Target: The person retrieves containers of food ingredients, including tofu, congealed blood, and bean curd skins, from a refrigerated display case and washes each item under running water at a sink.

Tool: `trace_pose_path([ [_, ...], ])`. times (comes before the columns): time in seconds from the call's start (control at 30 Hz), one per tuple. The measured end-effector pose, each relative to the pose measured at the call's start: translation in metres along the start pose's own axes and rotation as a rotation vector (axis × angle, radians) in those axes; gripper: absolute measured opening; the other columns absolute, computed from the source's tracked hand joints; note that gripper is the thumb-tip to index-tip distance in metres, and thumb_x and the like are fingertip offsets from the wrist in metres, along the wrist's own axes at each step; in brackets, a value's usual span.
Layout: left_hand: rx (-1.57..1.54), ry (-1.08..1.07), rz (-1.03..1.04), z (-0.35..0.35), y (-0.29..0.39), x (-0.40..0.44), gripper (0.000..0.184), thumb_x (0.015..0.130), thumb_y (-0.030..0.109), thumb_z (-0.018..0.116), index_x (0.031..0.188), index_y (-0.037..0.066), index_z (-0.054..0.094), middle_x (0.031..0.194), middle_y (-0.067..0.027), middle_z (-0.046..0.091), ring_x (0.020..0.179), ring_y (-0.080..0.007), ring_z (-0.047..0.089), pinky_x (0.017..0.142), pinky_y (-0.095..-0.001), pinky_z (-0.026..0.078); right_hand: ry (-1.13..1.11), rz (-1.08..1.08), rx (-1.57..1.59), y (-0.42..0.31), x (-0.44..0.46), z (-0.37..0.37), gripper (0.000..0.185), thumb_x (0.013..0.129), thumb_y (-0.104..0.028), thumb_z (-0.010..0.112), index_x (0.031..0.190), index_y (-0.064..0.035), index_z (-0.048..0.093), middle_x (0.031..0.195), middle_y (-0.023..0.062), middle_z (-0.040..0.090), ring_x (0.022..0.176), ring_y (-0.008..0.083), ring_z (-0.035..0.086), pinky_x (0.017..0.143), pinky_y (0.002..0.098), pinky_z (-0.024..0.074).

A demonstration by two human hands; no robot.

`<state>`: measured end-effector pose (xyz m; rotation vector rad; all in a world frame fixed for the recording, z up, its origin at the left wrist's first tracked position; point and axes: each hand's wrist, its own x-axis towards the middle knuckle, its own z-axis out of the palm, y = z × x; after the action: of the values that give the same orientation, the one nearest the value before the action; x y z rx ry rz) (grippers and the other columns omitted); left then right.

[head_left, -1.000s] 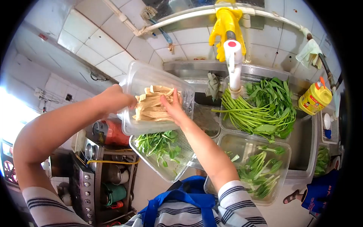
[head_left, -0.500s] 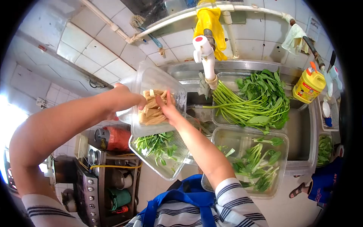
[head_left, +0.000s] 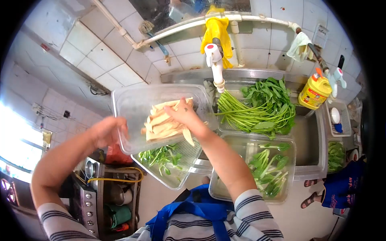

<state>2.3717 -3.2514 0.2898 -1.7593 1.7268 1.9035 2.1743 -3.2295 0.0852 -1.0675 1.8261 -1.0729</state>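
Note:
My left hand [head_left: 112, 131] is closed on the left rim of a clear plastic tub [head_left: 130, 104]. Pale tan strips that look like tofu skin [head_left: 163, 126] lie bunched in the tub, some poking past its right side. My right hand [head_left: 185, 116] is curled over the right part of the bunch, its fingertips partly hidden among the strips. One strip hangs below that hand. Directly under the tub, a white perforated basket [head_left: 181, 178] holds leafy greens [head_left: 161, 158].
Long-stemmed greens [head_left: 257, 108] lie in a basket in the metal sink [head_left: 307, 140], by a white tap [head_left: 217, 74]. A clear tub [head_left: 225, 188] of leafy stalks stands in front. A yellow bottle [head_left: 315, 92] is at right. A stove [head_left: 89, 205] stands lower left; another person's sandalled foot [head_left: 310, 200] shows right.
The tub has swung from a steep tilt to a flatter, wider pose. My left hand has shifted down and left along its rim. My right hand has moved slightly right with the strips.

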Motion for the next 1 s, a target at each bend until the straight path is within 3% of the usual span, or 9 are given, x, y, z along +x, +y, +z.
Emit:
trace_pose_path([
  [0.03,-0.068,0.009,-0.069,0.011,-0.01,-0.007,0.019,0.06,0.013,0.05,0.077,0.005,0.052,0.073,-0.012,0.056,0.072,-0.0272,0.056,0.071,-0.0403,0.047,0.141,-0.072,-0.185,-0.008,-0.017,-0.014,0.075,0.067,-0.051,0.059,0.121,-0.0022,0.041,0.101,0.0307,0.051,0.108,0.0402,0.043,0.09,0.0349,0.0365],
  [0.07,-0.187,-0.097,-0.097,0.003,-0.032,0.004,0.031,0.057,0.011,0.05,0.087,0.002,0.052,0.076,-0.0129,0.056,0.075,-0.0282,0.057,0.074,-0.0415,0.046,0.153,-0.063,-0.207,-0.013,-0.031,-0.036,0.075,0.067,-0.051,0.059,0.121,-0.0022,0.041,0.101,0.0307,0.051,0.108,0.0402,0.043,0.09,0.0349,0.0365],
  [0.17,-0.587,-0.313,-0.153,0.025,-0.096,0.037,0.068,0.051,0.01,0.054,0.113,-0.005,0.034,0.105,-0.0263,0.045,0.101,-0.0403,0.045,0.084,-0.0624,0.035,0.203,-0.283,-0.52,-0.015,-0.053,-0.067,0.027,0.072,-0.03,0.06,0.068,-0.0034,0.061,0.069,0.0154,0.059,0.069,0.0333,0.057,0.063,0.0405,0.0439],
  [0.3,-0.811,-0.631,-0.141,0.078,-0.149,0.065,0.051,0.055,0.011,0.052,0.101,-0.011,0.044,0.104,-0.0286,0.047,0.1,-0.0409,0.046,0.089,-0.0568,0.034,0.169,-0.415,-0.772,-0.067,-0.138,-0.123,0.023,0.076,-0.025,0.057,0.069,-0.0037,0.061,0.07,0.0172,0.058,0.065,0.0321,0.057,0.059,0.0395,0.044],
  [0.43,-0.719,-0.66,-0.013,0.07,-0.155,0.069,0.045,0.059,0.011,0.05,0.102,-0.001,0.048,0.097,-0.0218,0.053,0.094,-0.0345,0.051,0.09,-0.044,0.038,0.657,-0.521,-0.634,-0.122,-0.199,-0.172,0.035,0.079,-0.037,0.053,0.067,-0.004,0.054,0.056,0.0118,0.055,0.052,0.03,0.056,0.045,0.0334,0.0434],
  [0.67,-0.562,-0.795,0.105,0.145,-0.097,0.085,0.025,0.069,0.012,0.048,0.092,0.002,0.05,0.085,-0.0085,0.054,0.08,-0.02,0.053,0.079,-0.0334,0.042,0.898,-0.572,-0.856,-0.114,-0.124,-0.168,0.027,0.079,-0.026,0.056,0.09,-0.0016,0.054,0.062,0.0133,0.057,0.055,0.0313,0.057,0.049,0.0377,0.0447],
  [0.87,-0.353,-0.81,0.065,0.151,-0.085,0.105,0.013,0.074,0.015,0.047,0.084,0.006,0.049,0.081,-0.0039,0.053,0.076,-0.0159,0.053,0.074,-0.0311,0.044,0.439,-0.707,-0.566,-0.099,-0.122,-0.211,0.039,0.079,-0.017,0.055,0.115,-0.0025,0.046,0.088,0.0196,0.06,0.077,0.0298,0.06,0.068,0.034,0.0476],
  [0.97,-0.304,-0.798,0.11,0.145,-0.093,0.108,0.016,0.074,0.015,0.05,0.086,0.005,0.049,0.08,-0.0035,0.054,0.076,-0.0145,0.053,0.072,-0.0303,0.044,0.137,-0.711,0.085,-0.069,-0.123,-0.222,0.049,0.076,-0.015,0.061,0.121,-0.0058,0.042,0.123,0.012,0.043,0.111,0.0216,0.044,0.092,0.032,0.0349],
  [1.0,-0.28,-0.764,0.15,0.143,-0.092,0.109,0.016,0.073,0.014,0.052,0.086,0.004,0.05,0.081,-0.0039,0.054,0.076,-0.0143,0.053,0.072,-0.0301,0.044,0.147,-0.608,-0.228,-0.044,-0.122,-0.229,0.047,0.076,-0.017,0.061,0.118,-0.0057,0.044,0.12,0.012,0.046,0.11,0.0232,0.045,0.092,0.033,0.0355],
])
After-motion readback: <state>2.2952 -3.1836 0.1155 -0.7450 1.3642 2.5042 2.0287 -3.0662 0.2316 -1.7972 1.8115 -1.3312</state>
